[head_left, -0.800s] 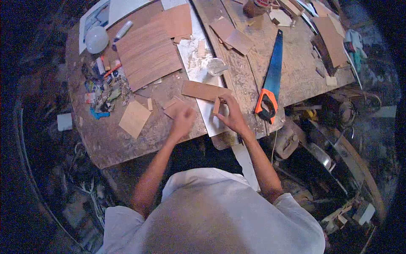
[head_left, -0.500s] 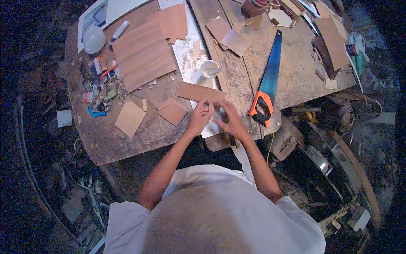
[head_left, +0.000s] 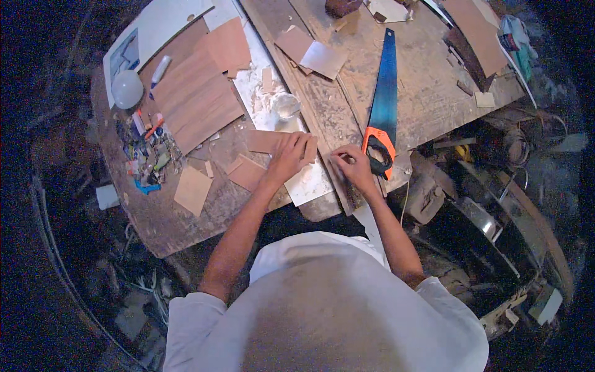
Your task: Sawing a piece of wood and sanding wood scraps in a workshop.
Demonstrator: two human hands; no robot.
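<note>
Two hands work over the near edge of the table [head_left: 162,224]. The left hand [head_left: 288,159] has its fingers bent over a small wood piece [head_left: 310,150] and seems to grip it. Its thumb is hidden, so how tight it squeezes is hard to tell. The small piece is at the right end of a brown wood strip [head_left: 261,141], by the white board [head_left: 312,187]. The right hand [head_left: 354,168] is just to the right, with thumb and fingertips close together. I cannot tell if they pinch something tiny.

To do this well, the left hand should press softly and keep the small piece from tipping or sliding. Thin wood like this may slip on the dusty board. Slow, light fingers look best on the right. The saw [head_left: 384,93] lies very near that hand, so the elbow and wrist should stay clear of its blade. The cup [head_left: 286,106] on the far side could get bumped too.
</note>
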